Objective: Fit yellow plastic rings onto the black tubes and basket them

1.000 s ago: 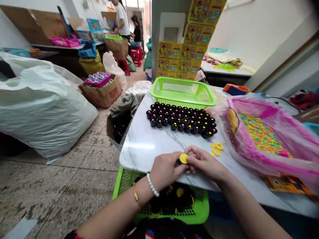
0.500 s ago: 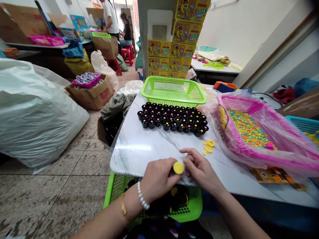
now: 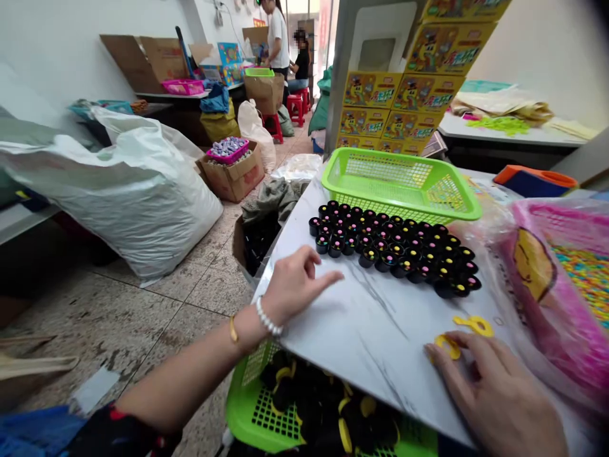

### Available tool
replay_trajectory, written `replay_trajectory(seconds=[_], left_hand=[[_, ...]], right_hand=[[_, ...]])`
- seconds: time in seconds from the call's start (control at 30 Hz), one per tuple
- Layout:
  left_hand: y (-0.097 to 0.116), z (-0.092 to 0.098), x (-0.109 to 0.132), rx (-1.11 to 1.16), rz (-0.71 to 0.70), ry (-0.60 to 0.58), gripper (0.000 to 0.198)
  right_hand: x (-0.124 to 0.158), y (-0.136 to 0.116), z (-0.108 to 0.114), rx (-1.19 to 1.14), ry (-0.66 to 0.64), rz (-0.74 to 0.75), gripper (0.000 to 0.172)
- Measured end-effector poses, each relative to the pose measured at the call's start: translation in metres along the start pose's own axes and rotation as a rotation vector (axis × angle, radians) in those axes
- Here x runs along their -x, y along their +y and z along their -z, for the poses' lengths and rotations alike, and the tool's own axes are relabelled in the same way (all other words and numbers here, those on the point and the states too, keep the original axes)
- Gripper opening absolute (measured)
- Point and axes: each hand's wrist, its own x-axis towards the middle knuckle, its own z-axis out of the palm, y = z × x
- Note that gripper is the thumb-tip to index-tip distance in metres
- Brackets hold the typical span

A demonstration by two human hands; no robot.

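My left hand (image 3: 292,285) hovers over the table's left edge with thumb stretched out and the other fingers loosely curled, nothing in it. At the right, my right hand (image 3: 499,387) has thumb and fingertips around a yellow plastic ring piece (image 3: 447,347) on the table. A second yellow ring piece (image 3: 481,326) with a stem lies just beyond. Rows of small black cups (image 3: 380,244) with pink and yellow bits inside stand beyond my hands. Below the table edge, a green basket (image 3: 240,393) holds black pieces with yellow round parts (image 3: 345,435).
A green basket (image 3: 404,162) stands behind the cups. At right is a pink, plastic-lined basket (image 3: 537,304) of colourful beads (image 3: 583,273). Yellow boxes (image 3: 423,95) are stacked behind. White sacks (image 3: 157,197) and an open carton (image 3: 240,244) flank the table's left; two people are farther back.
The view has swung left. My left hand no longer holds the yellow-topped piece and has moved up and left, fingers loosened. My right hand has moved right to the yellow ring piece.
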Motion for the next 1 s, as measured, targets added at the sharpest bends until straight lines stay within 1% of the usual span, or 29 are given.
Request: replay_trajectory(seconds=[0.07, 0.13, 0.2, 0.27, 0.37, 0.43, 0.47, 0.53, 0.6, 0.63, 0.7, 0.73, 0.77, 0.8, 0.83, 0.87, 0.93, 0.97, 1.0], left_hand=[[-0.012, -0.006, -0.031, -0.047, 0.043, 0.065, 0.040], [-0.023, -0.012, -0.050, -0.077, 0.044, 0.064, 0.040], [-0.029, -0.017, -0.058, -0.102, 0.013, 0.029, 0.037], [-0.030, -0.017, -0.057, -0.122, -0.014, 0.002, 0.032], [-0.021, -0.011, -0.040, -0.153, -0.056, -0.012, 0.028], [-0.010, -0.008, -0.019, -0.146, -0.109, -0.056, 0.029], [-0.004, -0.007, -0.007, -0.122, -0.131, -0.101, 0.028], [0.006, -0.011, 0.016, -0.057, -0.146, -0.208, 0.026], [0.013, -0.019, 0.035, -0.008, -0.142, -0.274, 0.026], [0.016, -0.024, 0.041, 0.007, -0.135, -0.283, 0.027], [0.018, -0.031, 0.048, 0.034, -0.115, -0.278, 0.028], [0.019, -0.033, 0.049, 0.046, -0.106, -0.279, 0.028], [0.021, -0.035, 0.049, 0.058, -0.102, -0.290, 0.029], [0.022, -0.035, 0.050, 0.067, -0.104, -0.310, 0.029], [0.023, -0.036, 0.050, 0.073, -0.113, -0.329, 0.029], [0.024, -0.036, 0.051, 0.076, -0.126, -0.345, 0.030], [0.025, -0.036, 0.054, 0.079, -0.155, -0.365, 0.028], [0.026, -0.037, 0.056, 0.080, -0.168, -0.365, 0.026], [0.026, -0.038, 0.058, 0.080, -0.177, -0.359, 0.024]], right_hand=[[0.002, -0.012, 0.001, 0.053, -0.045, 0.076, 0.051], [0.004, -0.024, 0.002, 0.076, -0.061, 0.159, 0.059], [0.007, -0.038, 0.002, 0.074, -0.055, 0.234, 0.063], [0.010, -0.054, 0.001, 0.028, -0.056, 0.321, 0.056], [0.009, -0.075, 0.001, -0.067, -0.089, 0.451, 0.031], [0.004, -0.085, 0.003, -0.079, -0.128, 0.469, 0.018], [0.001, -0.088, 0.005, -0.074, -0.140, 0.456, 0.016], [-0.005, -0.091, 0.006, -0.057, -0.147, 0.419, 0.021], [-0.007, -0.093, 0.005, -0.050, -0.153, 0.439, 0.032], [-0.006, -0.095, 0.003, -0.048, -0.161, 0.478, 0.034], [0.000, -0.098, 0.001, -0.064, -0.184, 0.558, 0.030], [0.003, -0.099, 0.001, -0.098, -0.192, 0.578, 0.029], [0.006, -0.100, 0.002, -0.161, -0.199, 0.562, 0.030], [0.007, -0.100, 0.005, -0.252, -0.219, 0.503, 0.029], [0.007, -0.100, 0.010, -0.366, -0.257, 0.399, 0.025], [0.004, -0.099, 0.014, -0.492, -0.302, 0.250, 0.019], [-0.007, -0.094, 0.023, -0.736, -0.408, -0.120, 0.006], [-0.014, -0.091, 0.025, -0.830, -0.444, -0.312, 0.008], [-0.021, -0.087, 0.025, -0.903, -0.460, -0.476, 0.015]])
